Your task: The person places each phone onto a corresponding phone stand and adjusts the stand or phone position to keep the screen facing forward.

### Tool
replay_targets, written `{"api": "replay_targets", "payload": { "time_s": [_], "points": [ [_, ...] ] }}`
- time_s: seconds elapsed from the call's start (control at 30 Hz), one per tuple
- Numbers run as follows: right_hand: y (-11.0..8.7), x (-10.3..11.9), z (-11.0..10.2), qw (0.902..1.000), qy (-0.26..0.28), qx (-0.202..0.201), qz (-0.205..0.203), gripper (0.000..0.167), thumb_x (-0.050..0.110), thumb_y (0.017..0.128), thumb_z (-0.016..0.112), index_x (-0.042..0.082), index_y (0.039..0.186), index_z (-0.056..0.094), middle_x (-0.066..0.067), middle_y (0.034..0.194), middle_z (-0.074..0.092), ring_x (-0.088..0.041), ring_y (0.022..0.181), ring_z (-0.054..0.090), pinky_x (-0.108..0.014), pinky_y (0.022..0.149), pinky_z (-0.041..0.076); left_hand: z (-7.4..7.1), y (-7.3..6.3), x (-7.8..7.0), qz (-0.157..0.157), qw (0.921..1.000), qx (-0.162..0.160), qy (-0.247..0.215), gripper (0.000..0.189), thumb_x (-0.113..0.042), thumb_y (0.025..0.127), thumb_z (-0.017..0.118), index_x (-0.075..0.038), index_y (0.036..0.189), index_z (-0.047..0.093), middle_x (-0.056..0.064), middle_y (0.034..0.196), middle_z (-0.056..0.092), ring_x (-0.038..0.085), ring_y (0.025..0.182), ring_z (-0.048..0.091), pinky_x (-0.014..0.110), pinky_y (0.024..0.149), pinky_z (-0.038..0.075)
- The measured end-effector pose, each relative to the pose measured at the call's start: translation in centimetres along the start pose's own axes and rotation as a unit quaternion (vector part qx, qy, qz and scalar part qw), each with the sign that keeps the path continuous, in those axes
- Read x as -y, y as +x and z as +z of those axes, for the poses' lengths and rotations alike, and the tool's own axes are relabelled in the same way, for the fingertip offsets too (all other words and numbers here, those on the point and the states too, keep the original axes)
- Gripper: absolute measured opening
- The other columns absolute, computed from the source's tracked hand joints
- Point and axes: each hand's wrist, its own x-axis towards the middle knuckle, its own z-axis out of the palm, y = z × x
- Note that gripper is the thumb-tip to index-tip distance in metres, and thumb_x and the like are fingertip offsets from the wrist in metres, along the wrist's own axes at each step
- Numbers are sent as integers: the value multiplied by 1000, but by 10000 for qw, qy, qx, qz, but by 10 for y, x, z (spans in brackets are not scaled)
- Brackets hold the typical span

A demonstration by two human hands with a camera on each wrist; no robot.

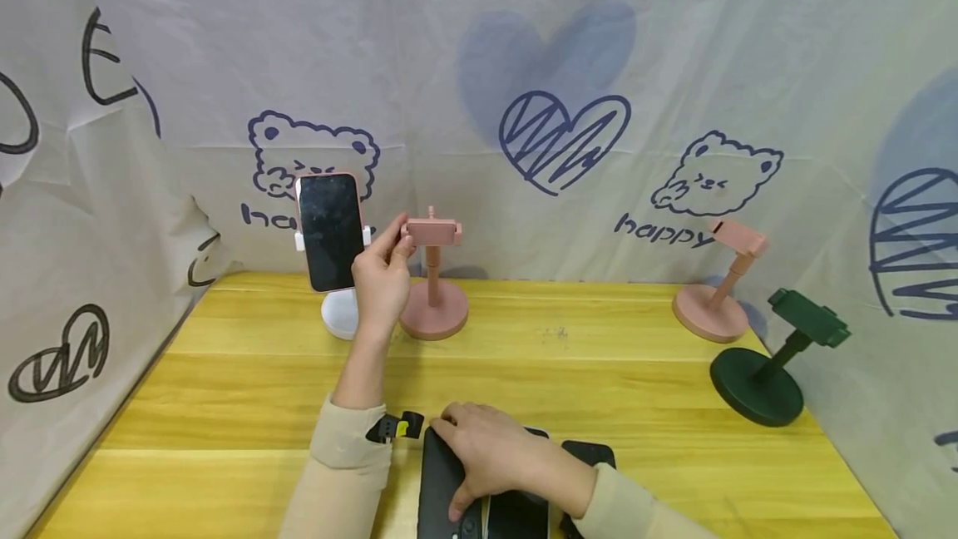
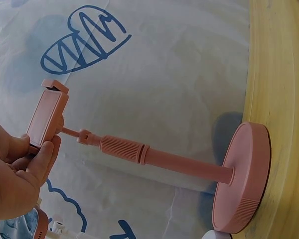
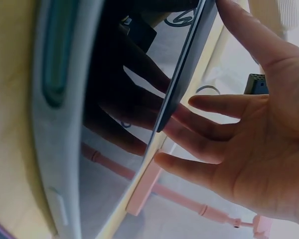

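Note:
My left hand (image 1: 380, 279) pinches the left end of the clamp (image 1: 432, 233) on a pink phone stand (image 1: 434, 313). In the left wrist view the thumb and fingers meet at the lower end of that clamp (image 2: 48, 119), which holds no phone. The stand's round base (image 2: 244, 174) rests on the table. At the front, my right hand (image 1: 497, 454) lies over a black phone (image 1: 440, 477), its thumb spread wide from the fingers. The right wrist view has these fingers (image 3: 209, 172) nearly straight, some reaching behind the dark phone's edge (image 3: 182, 74).
Left of the pink stand, a phone (image 1: 329, 231) sits upright in a white stand (image 1: 342, 314). Another pink stand (image 1: 711, 313) and a dark green one (image 1: 758, 385) are at the right. Beside the black phone lie another phone (image 1: 518, 516) and a dark device (image 1: 591, 453). A printed cloth (image 1: 539, 248) hangs behind.

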Motion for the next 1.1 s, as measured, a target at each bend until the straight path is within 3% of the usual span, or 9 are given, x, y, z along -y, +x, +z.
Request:
{"api": "replay_targets", "payload": {
  "time_s": [0.23,0.33,0.47,0.57,0.73,0.93,1.1],
  "points": [
    [3,-3,1,9961,789,53,383,113,59,63,96,18,156,47,0,127,53,-11,101,50,-26,84,51,1,-2,-1,-38,10000,36,-23,40,-13,107,57,-8,147,59,13,142,63,25,121,68,31,99,56],
    [3,-2,1,9908,1182,-63,652,105,46,69,98,17,156,47,1,120,51,-10,95,46,-24,76,48,1,-2,-1,-48,10000,55,-39,40,-14,108,57,-9,148,58,12,143,63,25,120,68,31,99,56],
    [3,0,0,9893,1155,-438,776,96,35,75,96,13,155,48,1,113,51,-11,90,44,-24,71,46,1,-1,-2,-3,10000,38,-65,40,-13,108,57,-8,148,58,12,143,63,25,119,69,31,98,56],
    [1,2,1,9930,827,-469,703,99,47,75,94,11,155,48,-1,121,54,-13,98,49,-26,78,49,0,-1,-2,1,10000,24,-69,40,-12,108,57,-6,147,58,13,142,64,27,118,70,32,98,57],
    [-4,7,6,9972,297,-141,674,118,75,67,85,10,156,46,-6,139,50,-19,120,49,-32,90,53,0,-1,-1,-17,10000,63,-71,40,-13,108,56,-4,147,58,14,143,63,28,118,69,34,98,57],
    [-2,17,6,9960,-45,5,887,123,81,58,85,12,154,49,-5,127,52,-15,104,47,-27,74,51,0,-1,0,47,9999,50,-78,40,-13,108,57,-7,147,58,13,142,64,26,118,70,32,98,57],
    [9,16,4,9935,79,194,1122,116,78,52,90,16,144,58,-4,113,51,-17,93,43,-34,70,47,1,-1,2,4,9999,69,-93,41,-14,108,57,-8,148,58,12,143,63,25,120,69,31,98,56]
  ]
}}
